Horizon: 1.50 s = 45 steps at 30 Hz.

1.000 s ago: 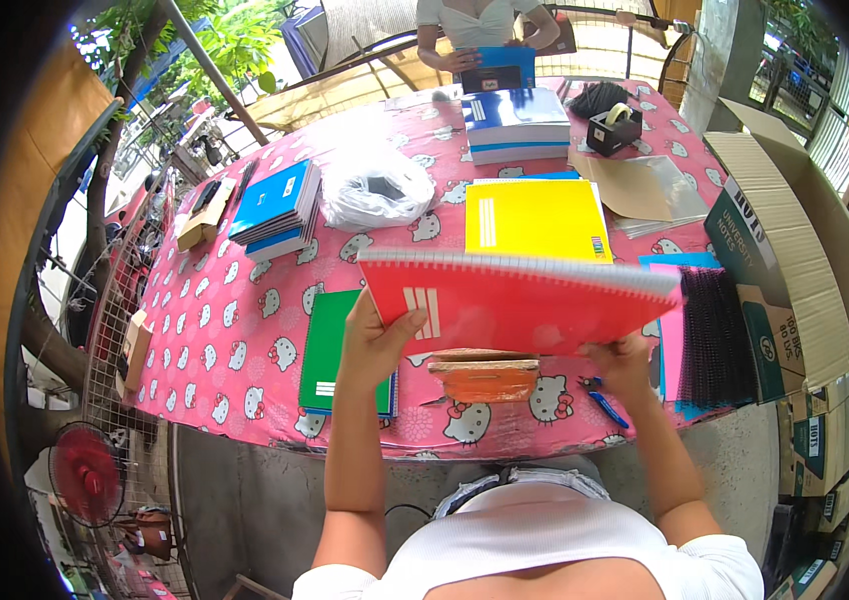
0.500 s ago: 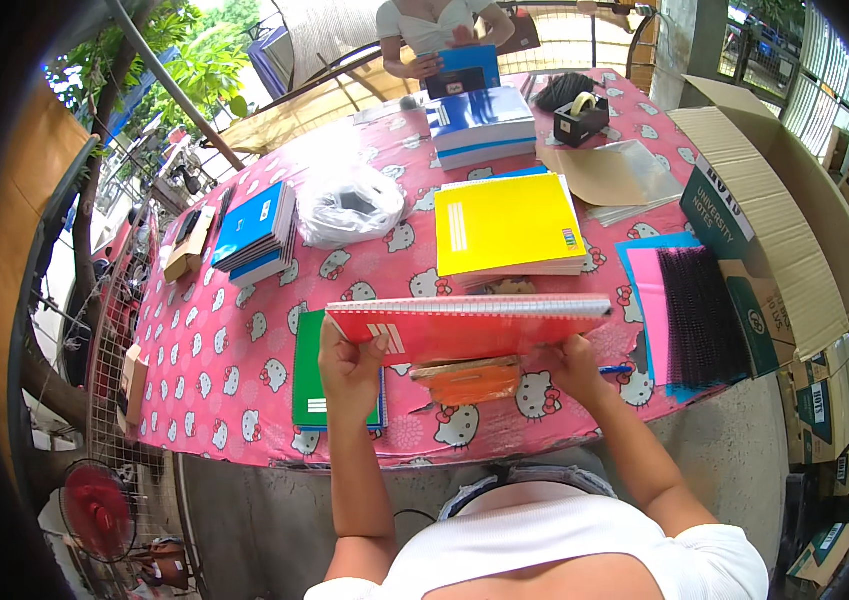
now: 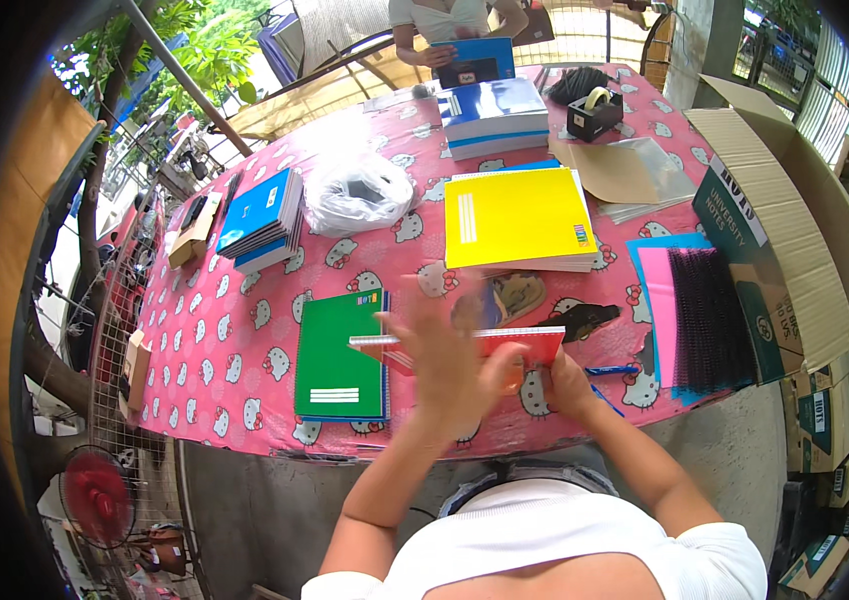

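Observation:
A red spiral notebook (image 3: pixel 530 345) lies flat and low over the front edge of the pink patterned table (image 3: pixel 245 330). My right hand (image 3: pixel 557 385) grips its right end from below. My left hand (image 3: pixel 440 355) is blurred, with fingers spread, over the notebook's left half; it does not grip the notebook. An orange item shows just under the notebook. A green notebook (image 3: pixel 340 355) lies to the left of my left hand, and a blue pen (image 3: pixel 610 370) lies right of my right hand.
Behind are a yellow notebook stack (image 3: pixel 520 215), a blue stack (image 3: pixel 265 215), a white plastic bag (image 3: pixel 360 195) and a tape dispenser (image 3: pixel 595 110). Pink sheets with black spiral bindings (image 3: pixel 700 315) and an open cardboard box (image 3: pixel 795 230) stand right. Another person (image 3: pixel 455 30) holds a blue book opposite.
The red notebook has come down from a raised tilt to lie flat near the table. My left hand has left its left edge and swung over the top.

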Each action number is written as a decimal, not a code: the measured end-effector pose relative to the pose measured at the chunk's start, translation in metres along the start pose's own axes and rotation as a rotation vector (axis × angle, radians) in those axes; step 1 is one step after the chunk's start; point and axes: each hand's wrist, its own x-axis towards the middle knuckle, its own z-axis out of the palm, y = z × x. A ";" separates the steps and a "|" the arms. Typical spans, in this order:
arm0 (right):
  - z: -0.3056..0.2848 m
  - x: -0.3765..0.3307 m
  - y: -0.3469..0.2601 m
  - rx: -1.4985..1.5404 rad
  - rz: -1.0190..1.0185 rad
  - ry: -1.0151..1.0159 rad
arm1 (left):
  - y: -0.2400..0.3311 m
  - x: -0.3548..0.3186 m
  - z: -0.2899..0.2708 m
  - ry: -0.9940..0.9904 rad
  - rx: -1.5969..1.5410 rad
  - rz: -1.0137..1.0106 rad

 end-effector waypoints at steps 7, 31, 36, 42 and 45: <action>-0.158 0.048 0.103 -0.527 0.150 0.491 | 0.006 0.002 0.047 -0.230 -0.202 0.067; -0.127 0.037 -0.091 0.192 -0.131 0.195 | 0.007 0.004 0.046 0.038 -0.379 0.022; -0.128 0.051 -0.091 0.187 -0.195 0.212 | 0.010 0.002 0.045 0.006 -0.367 0.000; -0.137 0.059 -0.089 0.351 -0.091 -0.079 | 0.010 0.000 0.045 -0.002 -0.362 -0.034; -0.138 0.060 -0.098 0.228 -0.003 -0.094 | 0.010 -0.001 0.046 -0.001 -0.366 -0.055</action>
